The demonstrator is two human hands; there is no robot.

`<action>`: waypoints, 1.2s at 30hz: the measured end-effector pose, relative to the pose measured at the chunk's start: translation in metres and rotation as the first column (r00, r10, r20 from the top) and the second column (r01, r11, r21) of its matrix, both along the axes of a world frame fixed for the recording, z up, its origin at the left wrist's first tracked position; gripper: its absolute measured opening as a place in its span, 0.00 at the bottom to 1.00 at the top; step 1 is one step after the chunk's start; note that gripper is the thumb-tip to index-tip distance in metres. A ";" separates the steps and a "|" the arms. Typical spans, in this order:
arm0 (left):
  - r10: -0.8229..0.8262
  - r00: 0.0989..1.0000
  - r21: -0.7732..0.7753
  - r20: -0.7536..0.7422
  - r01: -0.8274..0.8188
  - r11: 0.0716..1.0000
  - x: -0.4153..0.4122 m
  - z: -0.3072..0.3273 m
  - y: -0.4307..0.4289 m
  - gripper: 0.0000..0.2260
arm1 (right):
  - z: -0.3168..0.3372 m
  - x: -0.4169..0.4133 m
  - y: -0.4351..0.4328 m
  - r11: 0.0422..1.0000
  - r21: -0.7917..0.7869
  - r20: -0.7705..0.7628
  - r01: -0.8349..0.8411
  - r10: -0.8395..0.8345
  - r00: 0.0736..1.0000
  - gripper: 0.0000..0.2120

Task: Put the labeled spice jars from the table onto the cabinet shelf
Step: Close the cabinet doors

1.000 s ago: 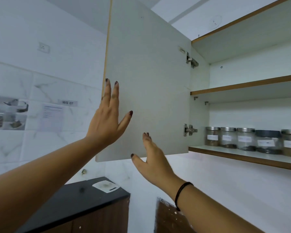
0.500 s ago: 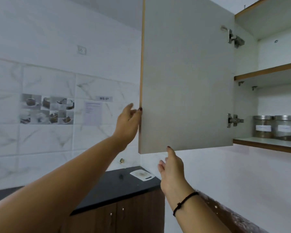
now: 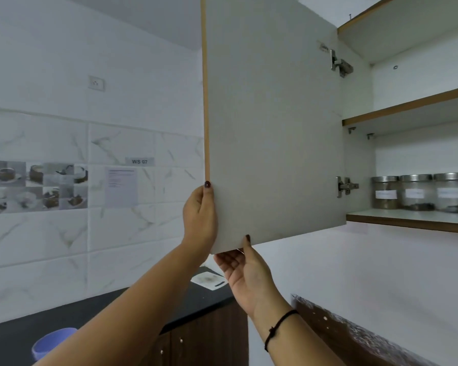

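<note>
The pale cabinet door (image 3: 273,122) stands wide, swung out toward me. My left hand (image 3: 200,217) grips its free vertical edge near the lower corner, thumb on the inner face. My right hand (image 3: 245,270) holds the door's bottom edge from below, thumb up on the inner face. On the lower cabinet shelf (image 3: 407,219) at the right stand three glass spice jars (image 3: 418,192) with steel lids and white labels, side by side. The shelf above them is bare.
A black counter (image 3: 111,307) on dark wood cabinets runs below left, with a white card (image 3: 209,280) and a blue bowl (image 3: 52,342) on it. A speckled counter edge (image 3: 354,336) lies at the lower right. Tiled wall with posters fills the left.
My left hand slid from the door's inner face to grip its free edge. My right hand rose to take the bottom edge. The view turned left, so fewer jars show.
</note>
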State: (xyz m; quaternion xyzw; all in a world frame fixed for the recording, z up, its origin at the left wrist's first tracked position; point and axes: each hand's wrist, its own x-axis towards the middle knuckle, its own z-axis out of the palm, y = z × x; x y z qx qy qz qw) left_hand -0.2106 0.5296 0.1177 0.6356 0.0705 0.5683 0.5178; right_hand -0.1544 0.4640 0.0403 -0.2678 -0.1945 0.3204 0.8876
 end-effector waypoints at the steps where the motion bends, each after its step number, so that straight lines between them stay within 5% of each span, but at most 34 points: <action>1: -0.007 1.000 0.019 0.014 0.007 1.000 0.000 -0.002 -0.003 0.15 | -0.002 -0.001 -0.003 1.000 0.008 0.011 0.004 -0.004 1.000 0.20; 10: -0.150 0.986 0.169 0.065 0.137 0.976 -0.008 -0.008 -0.025 0.14 | -0.009 -0.010 -0.038 0.998 0.039 0.055 0.055 -0.057 0.997 0.20; 19: -0.130 0.988 0.508 0.083 0.071 0.858 -0.013 -0.007 -0.072 0.06 | -0.017 -0.019 -0.085 0.988 0.071 0.032 0.139 -0.142 0.989 0.16; 25: -0.309 0.948 0.625 0.079 0.194 0.756 -0.004 -0.009 -0.113 0.23 | -0.016 -0.024 -0.122 0.978 0.075 0.067 0.193 -0.198 0.978 0.17; 36: -0.458 0.889 0.725 0.026 0.299 0.621 0.034 -0.012 -0.202 0.27 | -0.016 -0.020 -0.215 0.916 -0.040 0.195 0.398 -0.384 0.903 0.18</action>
